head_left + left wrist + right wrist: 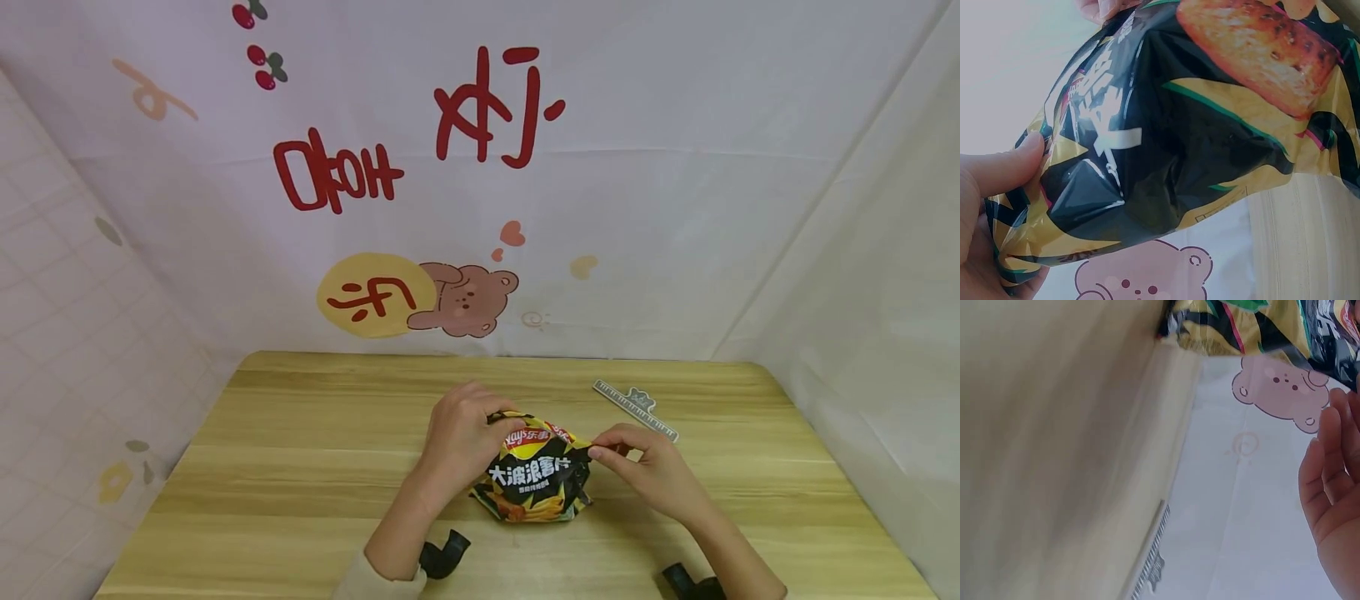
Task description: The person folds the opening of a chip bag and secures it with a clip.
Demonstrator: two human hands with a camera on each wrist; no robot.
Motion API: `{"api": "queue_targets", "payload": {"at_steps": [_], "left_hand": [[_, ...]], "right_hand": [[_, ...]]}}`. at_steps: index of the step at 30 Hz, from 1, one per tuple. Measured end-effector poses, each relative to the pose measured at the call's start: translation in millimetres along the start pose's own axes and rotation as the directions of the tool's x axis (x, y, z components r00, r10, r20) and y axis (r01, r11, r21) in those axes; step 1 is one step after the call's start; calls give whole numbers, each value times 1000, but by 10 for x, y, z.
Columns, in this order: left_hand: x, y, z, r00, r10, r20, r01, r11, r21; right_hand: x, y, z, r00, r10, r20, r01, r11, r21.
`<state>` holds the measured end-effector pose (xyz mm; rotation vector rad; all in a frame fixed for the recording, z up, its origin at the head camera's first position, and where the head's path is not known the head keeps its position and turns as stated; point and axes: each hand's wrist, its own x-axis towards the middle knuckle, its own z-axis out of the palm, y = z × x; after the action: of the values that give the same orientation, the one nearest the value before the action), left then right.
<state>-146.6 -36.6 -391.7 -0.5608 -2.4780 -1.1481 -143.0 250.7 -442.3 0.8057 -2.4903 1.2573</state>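
A black and yellow Lay's potato chip bag (pixel 534 483) stands on the wooden table, its printed front towards me. At the bag's upper left, my left hand (pixel 467 433) grips the edge, with the thumb on the front and the fingers behind. My right hand (pixel 648 467) pinches the upper right corner between thumb and fingertips. In the left wrist view the thumb presses into the crinkled film of the chip bag (pixel 1166 137). The right wrist view shows the other fingers of my right hand (pixel 1338 481) loosely bent beside the bag (pixel 1272 328).
Behind my right hand lies a long grey ruler-marked clip (pixel 636 408) with a bear-shaped tab. Black curved pieces sit by the left wrist (pixel 445 555) and right wrist (pixel 690 582). A printed white cloth (pixel 660 250) hangs along the table's (pixel 300 467) back edge.
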Motion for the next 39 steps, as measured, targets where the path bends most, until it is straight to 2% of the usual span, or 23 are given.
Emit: {"api": "queue_targets", "payload": {"at_steps": [5, 12, 16, 20, 25, 31, 39], "left_hand": [[-2, 0, -4, 1000, 3, 0, -3, 1000, 3], [-15, 0, 0, 1000, 9, 6, -9, 1000, 7], [-22, 7, -1, 1000, -1, 9, 1, 1000, 5], [-20, 10, -4, 1000, -4, 11, 4, 1000, 13], [-19, 13, -9, 1000, 3, 12, -3, 1000, 18], [-20, 11, -6, 1000, 22, 5, -22, 1000, 16], [-23, -9, -1, 999, 32, 3, -32, 999, 13]], "right_hand": [[23, 24, -130, 1000, -5, 16, 6, 999, -42], [75, 137, -284, 998, -12, -58, 3, 988, -157], [95, 242, -322, 996, -28, -86, 6, 970, -242], [104, 353, -345, 997, -3, -80, -24, 943, -333], [121, 471, -365, 998, 34, -43, -49, 912, -407], [176, 597, -403, 993, 122, -1, -108, 880, -462], [263, 772, -445, 958, 275, 81, -192, 826, -530]]}}
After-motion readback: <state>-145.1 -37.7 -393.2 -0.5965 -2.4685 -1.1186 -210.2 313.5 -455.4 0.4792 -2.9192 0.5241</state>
